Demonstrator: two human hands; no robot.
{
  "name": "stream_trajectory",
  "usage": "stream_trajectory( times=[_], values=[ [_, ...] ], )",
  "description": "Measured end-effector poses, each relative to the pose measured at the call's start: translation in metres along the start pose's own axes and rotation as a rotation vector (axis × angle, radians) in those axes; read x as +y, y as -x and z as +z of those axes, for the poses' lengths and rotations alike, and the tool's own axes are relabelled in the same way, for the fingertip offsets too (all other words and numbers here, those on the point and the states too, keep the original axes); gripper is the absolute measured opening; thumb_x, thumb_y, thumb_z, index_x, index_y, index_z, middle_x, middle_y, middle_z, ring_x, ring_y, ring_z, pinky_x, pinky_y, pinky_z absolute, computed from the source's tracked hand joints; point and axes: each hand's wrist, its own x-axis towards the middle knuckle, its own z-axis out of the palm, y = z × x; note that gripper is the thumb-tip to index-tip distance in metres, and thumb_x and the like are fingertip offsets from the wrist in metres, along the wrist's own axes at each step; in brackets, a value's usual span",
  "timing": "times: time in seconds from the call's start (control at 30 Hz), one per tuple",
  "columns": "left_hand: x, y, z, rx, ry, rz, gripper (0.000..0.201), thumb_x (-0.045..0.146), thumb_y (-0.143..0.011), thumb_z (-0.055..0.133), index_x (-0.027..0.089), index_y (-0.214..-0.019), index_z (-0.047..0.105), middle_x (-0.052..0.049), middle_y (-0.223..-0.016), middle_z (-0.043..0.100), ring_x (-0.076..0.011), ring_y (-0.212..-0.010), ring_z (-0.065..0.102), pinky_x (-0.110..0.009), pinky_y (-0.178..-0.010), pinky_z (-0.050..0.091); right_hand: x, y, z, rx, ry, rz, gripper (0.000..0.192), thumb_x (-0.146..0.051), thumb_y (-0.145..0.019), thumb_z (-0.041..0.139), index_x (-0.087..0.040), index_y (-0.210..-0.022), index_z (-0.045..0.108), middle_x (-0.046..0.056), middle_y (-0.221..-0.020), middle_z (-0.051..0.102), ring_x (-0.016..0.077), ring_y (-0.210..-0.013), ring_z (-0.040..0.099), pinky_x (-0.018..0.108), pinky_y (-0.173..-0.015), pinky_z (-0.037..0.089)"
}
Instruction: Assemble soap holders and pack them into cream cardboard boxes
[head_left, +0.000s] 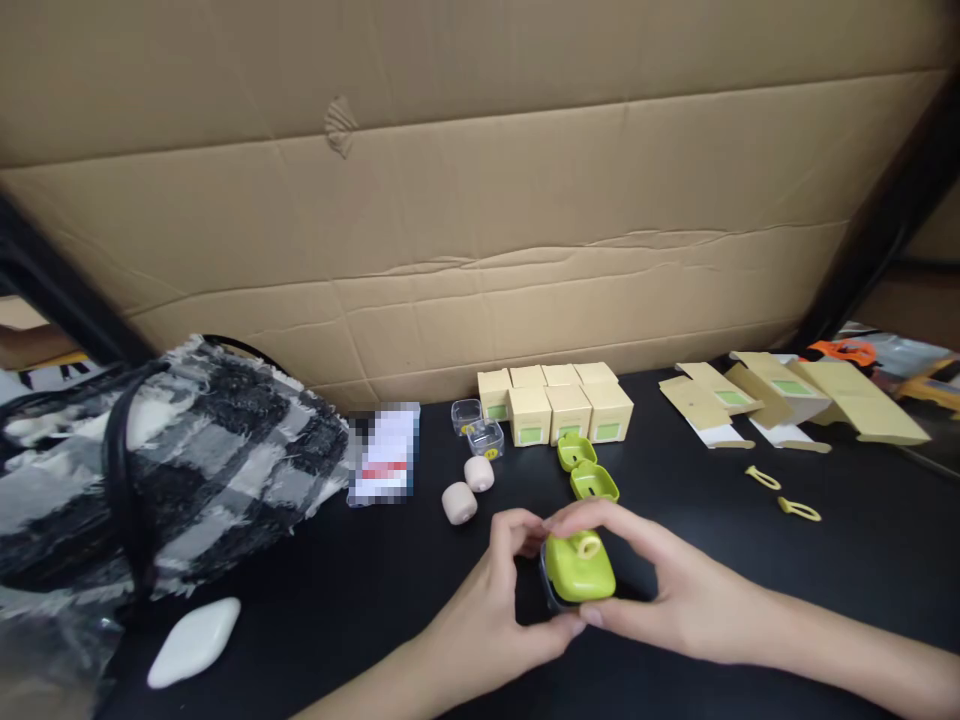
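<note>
Both hands meet over a small lime-green case (577, 568) low in the middle of the black table (862, 560). My left hand (495, 600) grips its left side and underside. My right hand (660, 585) pinches its top and right side, fingertips at a yellow loop on the lid. A dark part shows under the green shell. Just behind lies an open green case (587, 467), its two halves apart.
A cluster of small cream boxes (559, 402) stands behind, with two clear plastic cups (477, 425) and two pink round pieces (469, 488) to their left. Flat unfolded cartons (787, 400) and two yellow loops (780, 493) lie right. A plaid bag (165, 450) and white oval object (193, 640) sit left. A cardboard wall closes the back.
</note>
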Motion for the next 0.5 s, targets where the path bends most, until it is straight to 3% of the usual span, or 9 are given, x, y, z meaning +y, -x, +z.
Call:
stream_trajectory(
  times=[0.13, 0.5],
  values=[
    [-0.0001, 0.0010, -0.0018, -0.015, 0.060, -0.062, 0.054, 0.039, -0.077, 0.073, 0.023, -0.113, 0.036, -0.010, -0.119, 0.055, -0.0233, -0.115, 0.053, -0.038, -0.102, 0.039, 0.0020, -0.0011, -0.0002, -0.015, 0.056, -0.019, 0.044, -0.011, -0.082, 0.064, -0.026, -0.121, 0.050, 0.004, -0.124, 0.058, 0.0199, -0.119, 0.054, 0.035, -0.103, 0.042],
    [-0.0067, -0.0009, -0.0001, -0.028, 0.086, -0.066, 0.065, 0.030, -0.073, 0.074, 0.024, -0.120, 0.029, -0.014, -0.127, 0.054, -0.0277, -0.121, 0.051, -0.048, -0.105, 0.036, 0.0002, -0.0044, -0.0068, -0.126, 0.055, 0.032, 0.042, -0.027, -0.085, 0.069, -0.024, -0.123, 0.051, 0.006, -0.129, 0.057, 0.0194, -0.124, 0.051, 0.033, -0.106, 0.039]
  ],
)
